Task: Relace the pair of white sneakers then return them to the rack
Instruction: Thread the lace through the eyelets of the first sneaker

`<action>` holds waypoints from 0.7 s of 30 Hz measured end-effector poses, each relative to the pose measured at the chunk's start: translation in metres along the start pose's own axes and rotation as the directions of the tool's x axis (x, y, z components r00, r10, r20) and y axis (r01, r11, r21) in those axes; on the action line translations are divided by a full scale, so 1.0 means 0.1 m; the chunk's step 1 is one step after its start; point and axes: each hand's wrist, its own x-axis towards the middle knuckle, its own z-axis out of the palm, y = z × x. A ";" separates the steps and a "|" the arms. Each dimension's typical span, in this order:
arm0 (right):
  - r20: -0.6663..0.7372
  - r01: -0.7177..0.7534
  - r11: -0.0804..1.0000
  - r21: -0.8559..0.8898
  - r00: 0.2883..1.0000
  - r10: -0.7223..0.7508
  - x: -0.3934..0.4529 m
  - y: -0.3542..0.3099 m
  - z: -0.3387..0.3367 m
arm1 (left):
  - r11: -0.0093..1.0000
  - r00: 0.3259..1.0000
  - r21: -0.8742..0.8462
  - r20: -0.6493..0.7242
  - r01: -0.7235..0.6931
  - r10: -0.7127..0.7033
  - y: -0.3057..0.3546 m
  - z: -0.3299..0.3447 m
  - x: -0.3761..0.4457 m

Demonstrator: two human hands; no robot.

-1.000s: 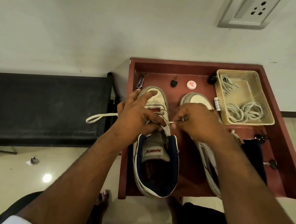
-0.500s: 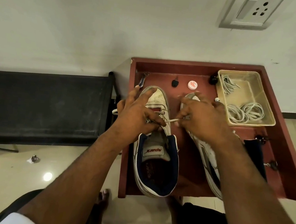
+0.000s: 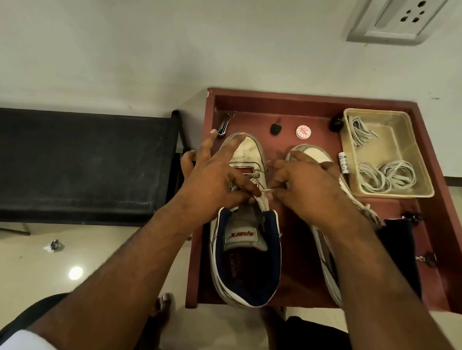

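Lacing step on the left sneaker (image 3: 247, 224): both hands (image 3: 218, 182) (image 3: 307, 188) pinch the lace (image 3: 262, 203) at centre frame; next, thread its tip through the adjacent eyelet.

Two white sneakers stand side by side in a red-brown tray (image 3: 447, 201). Over the left sneaker (image 3: 250, 154) both hands work at the eyelets. The left hand (image 3: 212, 178) pinches the lace (image 3: 262, 203) with thumb and forefinger, other fingers spread. The right hand (image 3: 304, 187) pinches the lace tip and covers part of the right sneaker (image 3: 315, 153). A beige box (image 3: 412, 155) with coiled laces sits at the tray's far right corner.
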 end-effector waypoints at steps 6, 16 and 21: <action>-0.045 -0.240 0.956 0.171 0.967 0.251 -0.30 0.68 -0.54 | 0.994 0.997 0.092 0.053 0.056 -0.061 0.03 -0.04 0.00; -0.020 0.047 0.995 -0.087 0.999 -0.049 -0.02 -0.09 0.00 | 0.987 0.998 0.145 0.012 0.062 -0.064 0.04 -0.03 0.01; -0.054 -0.236 0.968 -0.082 0.971 0.233 -0.25 0.61 -0.47 | 0.976 0.992 0.194 0.049 0.103 -0.114 0.08 -0.06 0.02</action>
